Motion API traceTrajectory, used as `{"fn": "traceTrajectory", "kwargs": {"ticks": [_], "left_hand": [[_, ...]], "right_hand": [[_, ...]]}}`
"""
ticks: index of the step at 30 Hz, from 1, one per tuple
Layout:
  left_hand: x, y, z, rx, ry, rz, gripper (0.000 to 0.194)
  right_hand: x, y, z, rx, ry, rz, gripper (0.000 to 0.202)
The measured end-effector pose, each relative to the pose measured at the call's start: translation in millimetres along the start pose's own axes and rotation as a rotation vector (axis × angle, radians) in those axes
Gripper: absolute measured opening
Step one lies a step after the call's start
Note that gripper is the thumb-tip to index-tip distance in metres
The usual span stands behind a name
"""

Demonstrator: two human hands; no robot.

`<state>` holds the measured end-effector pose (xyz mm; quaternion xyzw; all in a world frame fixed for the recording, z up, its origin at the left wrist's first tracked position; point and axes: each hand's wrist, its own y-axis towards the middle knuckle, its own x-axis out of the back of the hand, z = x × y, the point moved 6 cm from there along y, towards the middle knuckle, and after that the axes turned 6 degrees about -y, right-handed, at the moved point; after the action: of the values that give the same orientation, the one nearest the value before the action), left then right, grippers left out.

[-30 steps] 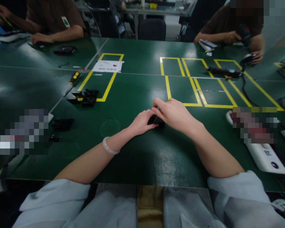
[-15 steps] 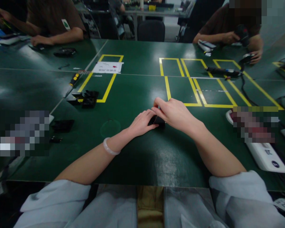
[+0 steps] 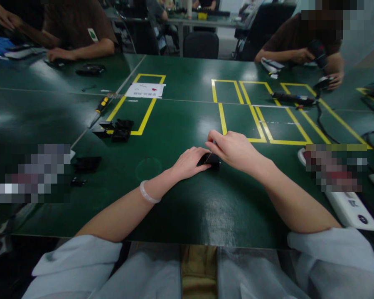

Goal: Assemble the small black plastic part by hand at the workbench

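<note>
A small black part (image 3: 212,161) rests on the green table between my hands. My left hand (image 3: 191,162), with a pale bracelet at the wrist, grips it from the left, thumb at the near side and fingers at the far side. Above it, my right hand (image 3: 229,145) is closed in a pinch on a thin metal shaft (image 3: 209,157) that slants down onto the black part. The upper end of the shaft is hidden by the fingers.
Black parts (image 3: 121,130) and a yellow-black screwdriver (image 3: 102,104) lie to the left, near a paper label (image 3: 145,90). Yellow tape marks the table (image 3: 180,120). A white device (image 3: 352,209) is at the right. Two people sit opposite, one holding a dark tool (image 3: 318,54).
The view has shifted slightly, moving the scene a little right and down. My right hand has moved slightly away from my left, exposing more of the shaft and black part.
</note>
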<state>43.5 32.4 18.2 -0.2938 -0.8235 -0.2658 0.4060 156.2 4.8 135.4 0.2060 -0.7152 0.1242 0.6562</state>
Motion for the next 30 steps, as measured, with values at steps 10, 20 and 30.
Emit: {"fn": "traceTrajectory", "kwargs": {"ticks": [10,20,30], "left_hand": [[-0.9,2.5,4.7,-0.040,-0.186,0.010,0.043],[2.0,1.9,0.6,-0.021,-0.157,0.014,0.042],[-0.7,2.0,2.8,0.008,-0.115,0.027,0.044]], "right_hand": [[-5.1,-1.3,-2.6,-0.009,0.089,0.021,0.036],[-0.8,-4.0,-0.1,0.029,0.220,0.012,0.030],[-4.0,-4.4,0.7,0.032,0.208,0.060,0.025]]}}
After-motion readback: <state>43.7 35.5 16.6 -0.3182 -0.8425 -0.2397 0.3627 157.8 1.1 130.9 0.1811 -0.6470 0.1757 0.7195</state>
